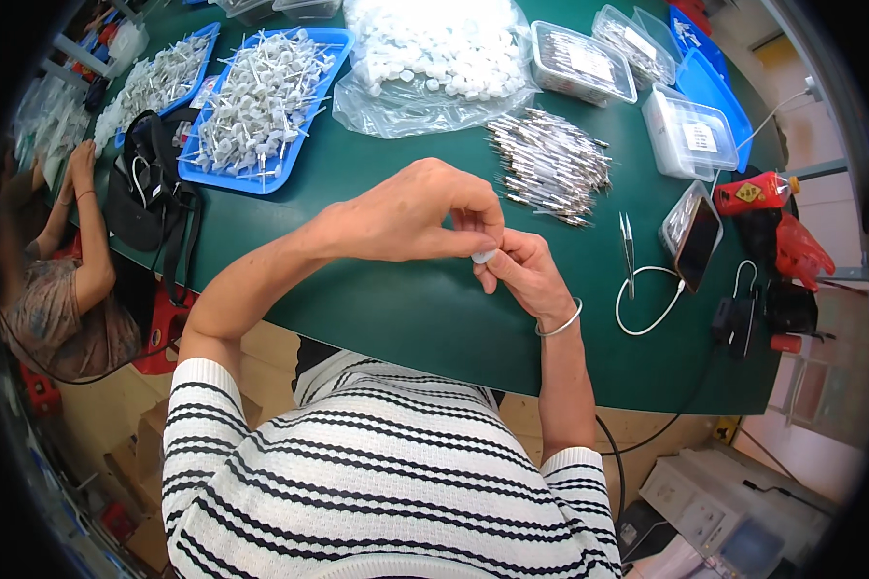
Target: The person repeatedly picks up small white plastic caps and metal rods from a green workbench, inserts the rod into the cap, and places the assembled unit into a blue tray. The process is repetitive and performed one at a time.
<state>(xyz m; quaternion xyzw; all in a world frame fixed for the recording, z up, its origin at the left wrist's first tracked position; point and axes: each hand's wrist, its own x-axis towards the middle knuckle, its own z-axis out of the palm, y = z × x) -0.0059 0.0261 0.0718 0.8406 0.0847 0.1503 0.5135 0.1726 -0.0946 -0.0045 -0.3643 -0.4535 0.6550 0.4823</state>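
Note:
My two hands meet above the green table. Between the thumb and fingers of my right hand is a small round white cap. My left hand is closed in a pinch right against the cap from above; its fingertips hide whatever else they grip. Beyond my hands, a pile of thin metal-and-white rods lies on the table. Farther back, many similar white caps are heaped on a clear plastic bag.
A blue tray of white-headed stems stands at left, a second blue tray beyond it. Lidded clear boxes stand back right. Tweezers, a white cable and a phone lie right. Another person sits left beside a black bag.

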